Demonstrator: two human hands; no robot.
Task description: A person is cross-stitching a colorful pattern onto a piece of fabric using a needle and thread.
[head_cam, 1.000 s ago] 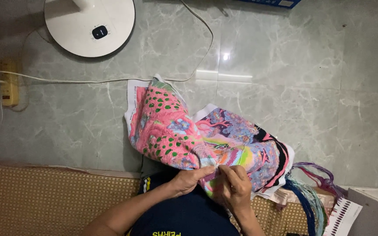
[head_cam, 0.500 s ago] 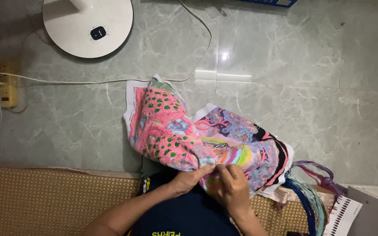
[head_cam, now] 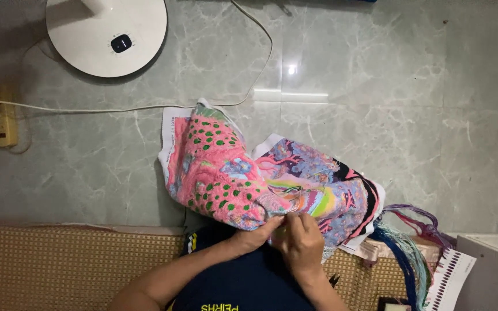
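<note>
A large embroidered cloth (head_cam: 226, 173), mostly pink with green spots and a multicoloured picture on its right half, lies bunched over my lap and the floor. My left hand (head_cam: 257, 233) pinches the near edge of the cloth from below. Just to its right, my right hand (head_cam: 301, 242) rests on the same edge with fingers curled at the stitched area; whether it holds a needle is too small to tell. Both hands touch each other at the cloth.
A round white fan base (head_cam: 108, 34) stands at the top left, its cord running to a yellow power strip (head_cam: 4, 118). Coloured thread skeins (head_cam: 410, 242) and a colour chart card (head_cam: 451, 276) lie at the right. A woven mat (head_cam: 59, 259) covers the near floor.
The view has shifted slightly. My hands stay at the cloth's near edge, with only small finger movements.
</note>
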